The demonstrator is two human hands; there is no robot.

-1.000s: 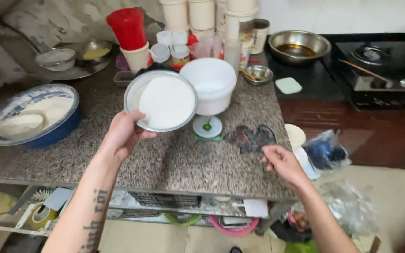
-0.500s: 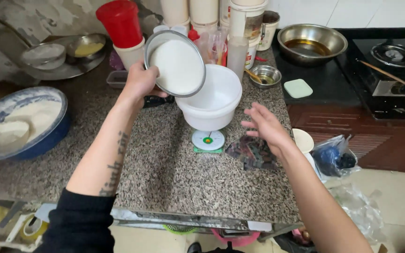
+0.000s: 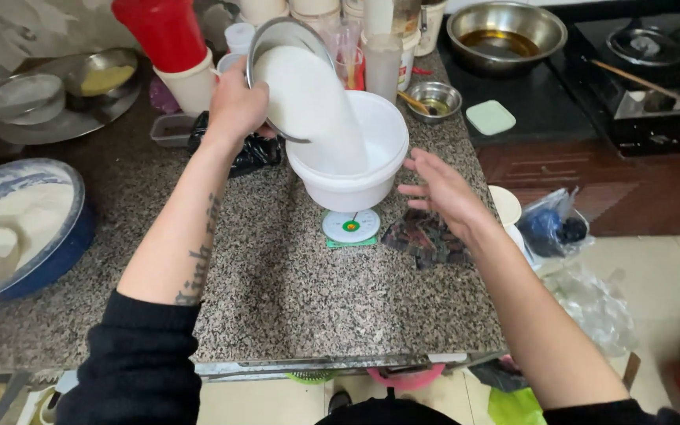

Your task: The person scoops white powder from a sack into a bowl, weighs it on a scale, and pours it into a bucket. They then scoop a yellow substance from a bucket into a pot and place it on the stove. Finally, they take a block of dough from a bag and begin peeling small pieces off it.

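Two hands are in view: the left hand [image 3: 234,106] and the right hand [image 3: 440,189]. One white tub [image 3: 356,169] stands on one small scale [image 3: 351,228] near the middle of the desk [image 3: 293,291]. One tilted metal pan [image 3: 281,43] of white powder. One red cup [image 3: 163,31] at the far edge. One blue-rimmed basin [image 3: 49,252] at the left edge. Two steel bowls: a large bowl [image 3: 505,31] and a small bowl [image 3: 433,98].

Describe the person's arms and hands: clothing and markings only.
Both arms wear black sleeves pushed up to about the elbows, leaving the forearms bare. The left forearm carries a dark tattoo running along its length. The left hand and right hand are bare, with no gloves or rings visible.
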